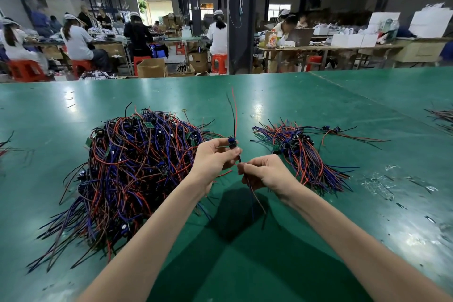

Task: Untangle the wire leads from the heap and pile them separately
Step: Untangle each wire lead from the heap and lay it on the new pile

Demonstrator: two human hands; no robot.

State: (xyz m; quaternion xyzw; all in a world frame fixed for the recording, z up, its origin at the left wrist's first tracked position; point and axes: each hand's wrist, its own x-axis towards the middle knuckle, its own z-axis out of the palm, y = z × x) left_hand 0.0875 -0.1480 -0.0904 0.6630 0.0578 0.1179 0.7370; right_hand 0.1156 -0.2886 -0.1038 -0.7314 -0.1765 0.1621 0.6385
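Note:
A big tangled heap [132, 169] of red, blue and black wire leads with small blue parts lies on the green table [318, 110], left of centre. A smaller, neater pile [306, 154] of leads lies to the right. Between them my left hand [215, 162] pinches one lead's blue part [232, 142]; its red and black wires [234, 115] stick upward. My right hand [264, 174] pinches the same lead's lower wires, which hang down toward me.
More loose wires lie at the far right edge [441, 117] and the far left edge [5, 144] of the table. Scraps of clear plastic [382, 179] lie right of the small pile. Beyond the table, people sit at benches.

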